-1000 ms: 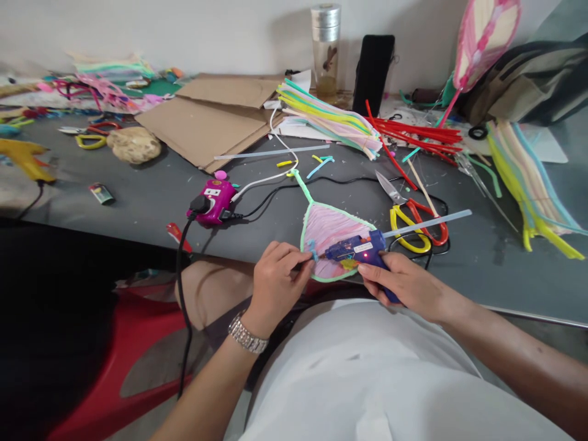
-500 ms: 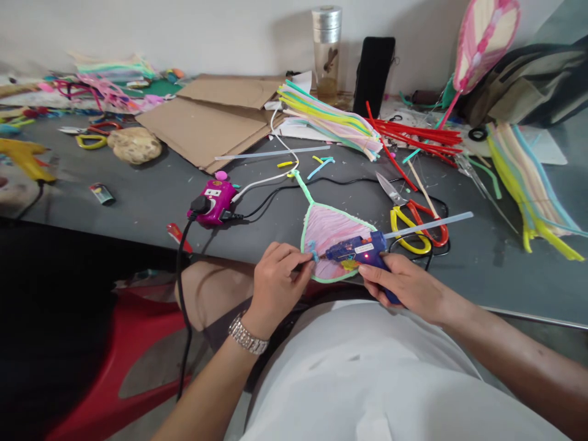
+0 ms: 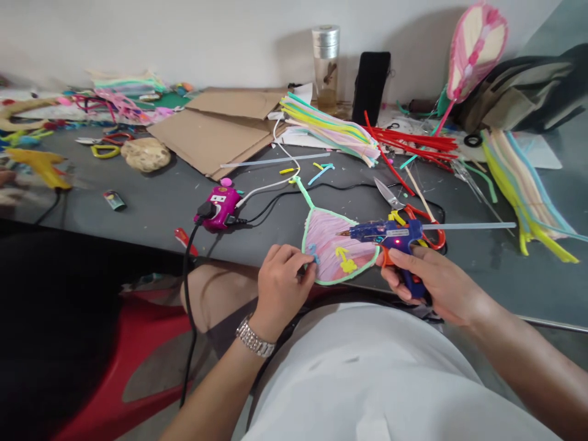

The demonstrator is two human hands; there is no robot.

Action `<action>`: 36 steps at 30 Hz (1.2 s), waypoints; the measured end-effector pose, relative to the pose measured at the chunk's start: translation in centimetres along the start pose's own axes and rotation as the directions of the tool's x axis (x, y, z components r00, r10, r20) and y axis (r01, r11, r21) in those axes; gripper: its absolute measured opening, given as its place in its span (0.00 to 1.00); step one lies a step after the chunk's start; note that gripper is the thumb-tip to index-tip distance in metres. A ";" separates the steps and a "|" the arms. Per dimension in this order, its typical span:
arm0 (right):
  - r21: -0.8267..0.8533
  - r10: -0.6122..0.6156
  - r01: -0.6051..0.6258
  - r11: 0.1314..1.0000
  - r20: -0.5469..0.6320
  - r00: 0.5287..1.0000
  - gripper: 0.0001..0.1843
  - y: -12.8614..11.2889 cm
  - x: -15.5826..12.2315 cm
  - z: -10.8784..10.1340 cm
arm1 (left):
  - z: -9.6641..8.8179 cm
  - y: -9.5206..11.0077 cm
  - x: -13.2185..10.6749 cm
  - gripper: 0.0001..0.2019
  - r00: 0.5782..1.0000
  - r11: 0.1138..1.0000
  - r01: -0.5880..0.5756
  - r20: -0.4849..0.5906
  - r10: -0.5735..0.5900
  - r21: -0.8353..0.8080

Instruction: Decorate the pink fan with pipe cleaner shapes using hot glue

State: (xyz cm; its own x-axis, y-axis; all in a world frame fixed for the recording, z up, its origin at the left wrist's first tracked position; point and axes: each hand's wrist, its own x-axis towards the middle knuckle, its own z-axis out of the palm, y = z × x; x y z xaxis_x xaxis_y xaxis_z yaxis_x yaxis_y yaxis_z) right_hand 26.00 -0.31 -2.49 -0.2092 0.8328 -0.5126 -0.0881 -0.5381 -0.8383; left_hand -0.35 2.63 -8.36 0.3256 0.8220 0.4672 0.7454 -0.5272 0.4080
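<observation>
Left hand [image 3: 280, 288]: fingers curled together, tips at a small blue pipe-cleaner piece [image 3: 313, 253] on the left edge of the craft panel [image 3: 333, 252]. Whether the piece is pinched or only pressed cannot be determined. A metal wristwatch [image 3: 254, 339] is worn on this wrist.

Right hand [image 3: 434, 285]: clamped around the grip of a blue hot glue gun [image 3: 386, 234], which is held level with its nozzle pointing left, over the top edge of the panel. A red light shows on the gun. A clear glue stick [image 3: 468, 226] projects from its rear toward the right of the frame.

The panel lies flat on a grey table [image 3: 138, 211], at lower centre of the frame, directly in front of the person. It is pink with a green border and a green stem running up and to the left. A yellow piece [image 3: 345, 260] sits on its surface.

Just beyond the gun lie orange-and-yellow-handled scissors [image 3: 416, 217]. A magenta plug adapter [image 3: 219, 207] stands at centre left, with a black cord [image 3: 188, 306] hanging off the table edge. Cardboard sheets [image 3: 215, 128] lie at upper centre, red pipe cleaners [image 3: 413, 144] at upper right, and a yellow glue gun [image 3: 39, 165] at far left.
</observation>
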 end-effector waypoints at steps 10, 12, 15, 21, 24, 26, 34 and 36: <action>0.053 -0.040 0.045 0.998 -0.095 0.995 0.23 -0.3 -0.8 -1.5 | 0.0 0.9 0.7 0.04 0.978 0.982 0.159 0.119 -0.171 0.104; 0.061 -0.060 0.068 0.996 -0.124 0.991 0.22 -0.6 -1.0 -1.7 | 0.0 1.0 0.8 0.03 0.979 0.980 0.150 0.119 -0.166 0.129; 0.067 -0.085 0.096 0.993 -0.151 0.985 0.21 -0.9 -1.4 -2.0 | -0.1 1.2 0.9 0.04 0.983 0.978 0.125 0.112 -0.144 0.166; 0.071 -0.093 0.107 0.992 -0.181 0.979 0.21 -0.7 -1.7 -2.5 | 0.1 1.1 0.7 0.05 0.984 0.980 0.140 0.092 -0.154 0.143; 0.104 -0.086 0.106 0.989 -0.183 0.979 0.21 -0.6 -1.7 -2.7 | 0.4 1.0 0.4 0.05 0.984 0.983 0.161 0.066 -0.167 0.089; 0.131 -0.088 0.115 0.985 -0.195 0.977 0.20 -0.6 -1.9 -2.9 | 0.6 0.9 0.2 0.05 0.985 0.985 0.166 0.033 -0.167 0.046; 0.142 -0.182 0.250 0.958 -0.374 0.909 0.17 -1.9 -3.3 -6.1 | 0.7 0.7 0.1 0.05 0.977 0.976 0.210 0.035 -0.208 -0.051; 0.109 -0.223 0.291 0.950 -0.414 0.883 0.17 -2.4 -3.8 -7.2 | 0.8 0.7 0.0 0.05 0.976 0.975 0.218 0.028 -0.217 -0.051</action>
State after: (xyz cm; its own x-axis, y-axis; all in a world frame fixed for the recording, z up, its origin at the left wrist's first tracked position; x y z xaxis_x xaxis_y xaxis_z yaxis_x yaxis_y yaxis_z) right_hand 33.98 -1.22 0.09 0.2378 0.9090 -0.3424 -0.2511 -0.2830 -0.9256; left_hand 0.63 2.43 -8.68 0.1723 0.9226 0.3451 0.7682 -0.3452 0.5392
